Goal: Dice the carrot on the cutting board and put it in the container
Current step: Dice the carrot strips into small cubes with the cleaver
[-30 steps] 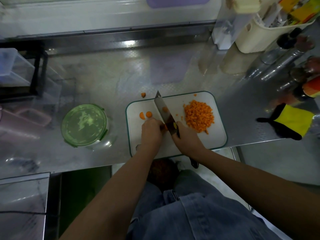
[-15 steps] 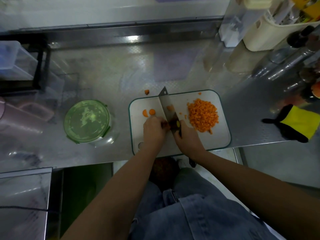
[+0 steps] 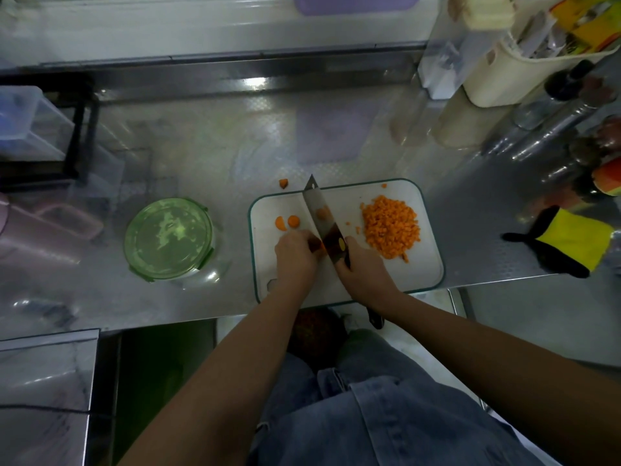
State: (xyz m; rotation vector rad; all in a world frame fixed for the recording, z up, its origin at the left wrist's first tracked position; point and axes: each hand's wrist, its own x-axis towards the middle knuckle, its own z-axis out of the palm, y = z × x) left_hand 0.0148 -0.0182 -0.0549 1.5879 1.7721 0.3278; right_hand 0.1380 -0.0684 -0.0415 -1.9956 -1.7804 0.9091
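Observation:
A white cutting board (image 3: pixel 426 264) with a green rim lies on the steel counter. A heap of diced carrot (image 3: pixel 391 227) sits on its right half. Two carrot slices (image 3: pixel 287 222) lie at its left, and one carrot chunk (image 3: pixel 283 183) lies on the counter just beyond the board. My right hand (image 3: pixel 364 272) grips the handle of a knife (image 3: pixel 321 213), whose blade points away from me across the board. My left hand (image 3: pixel 295 253) holds a small carrot piece (image 3: pixel 322 245) against the blade, mostly hidden by the fingers. A round glass container with a green lid (image 3: pixel 169 238) stands left of the board.
A yellow and black cloth (image 3: pixel 571 242) lies at the right counter edge. Bottles and a cream utensil holder (image 3: pixel 504 79) crowd the back right. Clear plastic boxes and a black rack (image 3: pixel 80 129) stand at the left. The counter's front edge runs just below the board.
The knife blade has stayed beside my left hand with small chopping movements. Both hands remain at the same spot on the board.

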